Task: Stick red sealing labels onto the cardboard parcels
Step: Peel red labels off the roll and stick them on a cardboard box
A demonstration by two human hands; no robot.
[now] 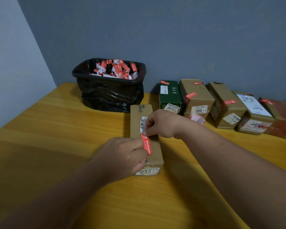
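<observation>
A long cardboard parcel (143, 113) lies lengthways on the yellow wooden table (56, 129) in front of me. A red sealing label (146, 144) with white print runs along its top. My right hand (162, 123) pinches the label's far end. My left hand (124, 156) pinches its near end, with the fingers curled against the parcel's left side. A small roll of red and white labels (197, 118) lies on the table just right of my right wrist.
A black-lined bin (109, 95) full of torn red and white backing strips stands at the back. A row of parcels carrying red labels lines the right: a green box (170, 96), a brown box (196, 98) and several more (228, 106).
</observation>
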